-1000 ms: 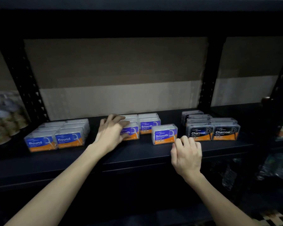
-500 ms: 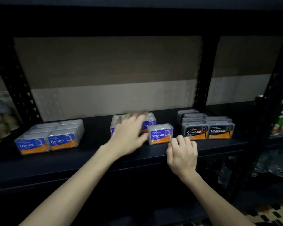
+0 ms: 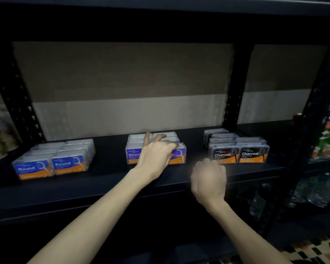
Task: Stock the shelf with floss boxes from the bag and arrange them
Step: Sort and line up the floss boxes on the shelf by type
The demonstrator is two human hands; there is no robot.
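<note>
Black metal shelf (image 3: pixel 84 189), backed by cardboard (image 3: pixel 122 88). On it we see three groups of floss boxes, well apart: Round boxes (image 3: pixel 51 161) at left, Smooth boxes (image 3: pixel 135 147) in the middle, Charcoal boxes (image 3: pixel 236 149) at right, each in two columns running toward the back. The bag is not in view.

The left hand (image 3: pixel 156 153) lies over the front of the Smooth group, its fingers bent across the top of the front right Smooth box (image 3: pixel 180 154); blur keeps us from telling whether it grips that box or only presses on it. The right hand (image 3: pixel 208 178) hangs just before the shelf edge, below the gap between Smooth and Charcoal, fingers curled in, with nothing seen in it.

We judge the step to be squaring the front Smooth box with its neighbour. Risks from here:
- A push from above on a light plastic box may skew it or drive the boxes behind it out of line.
- A sideways slip could send it toward the shelf edge.
- The raised right hand could clip the near Charcoal box.
</note>
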